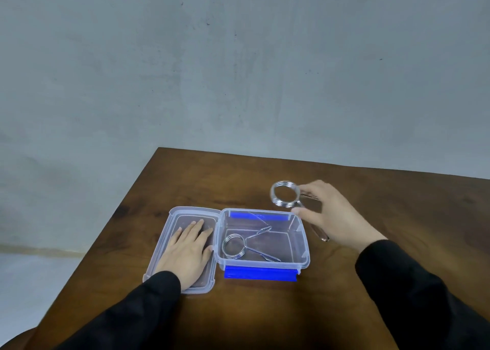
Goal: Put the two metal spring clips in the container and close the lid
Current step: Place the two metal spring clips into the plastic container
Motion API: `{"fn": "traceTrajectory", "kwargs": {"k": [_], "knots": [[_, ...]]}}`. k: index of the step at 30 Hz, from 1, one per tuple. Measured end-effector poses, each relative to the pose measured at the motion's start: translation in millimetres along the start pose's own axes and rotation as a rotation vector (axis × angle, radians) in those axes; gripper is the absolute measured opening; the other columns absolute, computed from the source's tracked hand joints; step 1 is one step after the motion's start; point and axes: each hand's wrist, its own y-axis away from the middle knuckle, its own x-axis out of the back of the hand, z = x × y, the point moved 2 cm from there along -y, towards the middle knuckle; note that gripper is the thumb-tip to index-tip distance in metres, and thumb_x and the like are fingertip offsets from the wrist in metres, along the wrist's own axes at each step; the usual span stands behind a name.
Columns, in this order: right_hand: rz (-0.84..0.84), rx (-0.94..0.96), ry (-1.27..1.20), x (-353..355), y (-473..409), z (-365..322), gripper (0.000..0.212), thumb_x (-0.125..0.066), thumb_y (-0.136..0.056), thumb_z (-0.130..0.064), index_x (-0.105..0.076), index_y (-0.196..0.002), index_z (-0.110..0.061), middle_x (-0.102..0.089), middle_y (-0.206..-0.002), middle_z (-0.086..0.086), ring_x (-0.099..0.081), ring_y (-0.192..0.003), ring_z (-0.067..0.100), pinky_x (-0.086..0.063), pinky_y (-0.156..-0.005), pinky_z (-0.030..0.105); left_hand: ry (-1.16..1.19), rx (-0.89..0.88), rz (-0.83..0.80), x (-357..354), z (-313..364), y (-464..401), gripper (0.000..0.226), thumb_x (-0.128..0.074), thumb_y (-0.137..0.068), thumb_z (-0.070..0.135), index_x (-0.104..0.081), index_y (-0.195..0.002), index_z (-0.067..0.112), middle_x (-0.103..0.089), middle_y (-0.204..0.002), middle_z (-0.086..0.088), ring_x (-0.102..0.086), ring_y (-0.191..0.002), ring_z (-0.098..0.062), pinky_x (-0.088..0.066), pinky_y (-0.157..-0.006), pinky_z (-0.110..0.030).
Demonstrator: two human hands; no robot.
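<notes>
The right hand (336, 214) grips the second spring clip (285, 193) by its handles, thumb and fingers pinched around them, holding it above the table (371, 283) just beyond the far right corner of the container (305, 246). The clip's coil ring faces the camera and points left, away from the palm; its long axis runs from the ring at upper left down toward the wrist at lower right. Most of both handles is hidden behind the hand, and only one tip shows below the palm near the container's right wall. The first spring clip (245, 245) lies flat on the container floor, coil toward the left wall, its two handles spreading rightward in a V, one toward the far wall and one toward the near wall. The container is clear plastic with blue latches on the near and far sides; the far latch is seen only through the wall. The lid (164, 243) lies open, touching the container's left side. The left hand (185, 254) rests flat on it, palm down, fingers spread and gripping nothing. Black sleeves cover both forearms and are cut off at the lower frame edge.
</notes>
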Motion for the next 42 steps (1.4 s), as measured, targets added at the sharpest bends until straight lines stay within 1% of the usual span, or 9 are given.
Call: {"fn": "traceTrajectory", "kwargs": {"k": [4, 6, 10, 17, 23, 29, 35, 40, 42], "knots": [[-0.296, 0.21, 0.259, -44, -26, -39, 0.044, -0.065, -0.089, -0.051, -0.06, -0.127, -0.03, -0.056, -0.113, -0.009, -0.047, -0.105, 0.014, -0.038, -0.096, 0.034, -0.018, 0.002, 0.002, 0, 0, 0, 0.057, -0.017, -0.099, 0.051, -0.03, -0.152, 0.033, -0.023, -0.164, 0.003, -0.017, -0.15, -0.015, -0.008, -0.122, -0.039], [-0.385, 0.22, 0.353, -69, -30, -43, 0.049, -0.062, -0.09, -0.054, -0.058, -0.131, -0.029, -0.055, -0.117, -0.007, -0.046, -0.108, 0.017, -0.039, -0.096, 0.038, -0.021, -0.008, 0.006, 0, 0, 1, 0.063, -0.011, -0.096, 0.052, -0.029, -0.152, 0.032, -0.023, -0.164, 0.003, -0.017, -0.15, -0.016, -0.009, -0.122, -0.039], [-0.485, 0.186, 0.405, -98, -32, -44, 0.05, -0.062, -0.094, -0.048, -0.055, -0.137, -0.025, -0.054, -0.126, -0.004, -0.044, -0.113, 0.019, -0.038, -0.098, 0.035, -0.016, -0.02, 0.022, 1, -1, 2, 0.069, -0.006, -0.093, 0.054, -0.031, -0.152, 0.03, -0.026, -0.163, 0.001, -0.02, -0.149, -0.017, -0.01, -0.122, -0.04], [-0.518, 0.148, 0.369, -117, -35, -36, 0.05, -0.064, -0.092, -0.048, -0.056, -0.136, -0.025, -0.055, -0.126, -0.003, -0.046, -0.119, 0.017, -0.039, -0.103, 0.035, -0.036, -0.022, 0.026, 0, -1, 1, 0.062, -0.013, -0.097, 0.051, -0.031, -0.152, 0.029, -0.025, -0.163, 0.001, -0.019, -0.149, -0.017, -0.01, -0.122, -0.04], [-0.522, 0.115, 0.343, -124, -31, -33, 0.05, -0.065, -0.092, -0.047, -0.056, -0.137, -0.026, -0.056, -0.125, -0.005, -0.048, -0.113, 0.016, -0.041, -0.096, 0.032, -0.051, -0.038, 0.047, -2, -2, 1, 0.069, -0.005, -0.093, 0.053, -0.033, -0.151, 0.029, -0.027, -0.162, 0.0, -0.02, -0.149, -0.018, -0.009, -0.121, -0.039], [-0.505, 0.108, 0.356, -122, -29, -37, 0.051, -0.066, -0.091, -0.047, -0.058, -0.137, -0.025, -0.058, -0.126, -0.005, -0.05, -0.114, 0.017, -0.04, -0.096, 0.032, -0.042, -0.035, 0.061, -4, -3, 0, 0.054, -0.022, -0.102, 0.049, -0.035, -0.15, 0.029, -0.029, -0.161, 0.0, -0.022, -0.148, -0.018, -0.01, -0.12, -0.039], [-0.484, 0.098, 0.373, -120, -28, -42, 0.051, -0.068, -0.089, -0.049, -0.059, -0.135, -0.026, -0.06, -0.125, -0.005, -0.051, -0.111, 0.016, -0.043, -0.094, 0.032, -0.031, -0.029, 0.061, -4, -3, -1, 0.052, -0.025, -0.102, 0.048, -0.036, -0.15, 0.029, -0.03, -0.161, 0.0, -0.023, -0.148, -0.019, -0.008, -0.119, -0.038], [-0.462, 0.089, 0.342, -114, -25, -43, 0.064, -0.066, -0.088, -0.054, -0.051, -0.144, -0.028, -0.056, -0.139, -0.006, -0.051, -0.125, 0.016, -0.045, -0.101, 0.033, -0.028, -0.02, 0.048, -5, -3, -1, 0.052, -0.025, -0.102, 0.049, -0.034, -0.15, 0.03, -0.029, -0.162, 0.001, -0.022, -0.149, -0.018, -0.007, -0.119, -0.038], [-0.393, 0.085, 0.31, -104, -23, -43, 0.065, -0.061, -0.09, -0.057, -0.049, -0.146, -0.027, -0.053, -0.143, -0.007, -0.049, -0.129, 0.013, -0.044, -0.105, 0.032, -0.026, -0.013, 0.043, -5, -3, -1, 0.053, -0.023, -0.101, 0.049, -0.034, -0.15, 0.031, -0.028, -0.162, 0.001, -0.021, -0.149, -0.018, -0.006, -0.119, -0.037]]}}
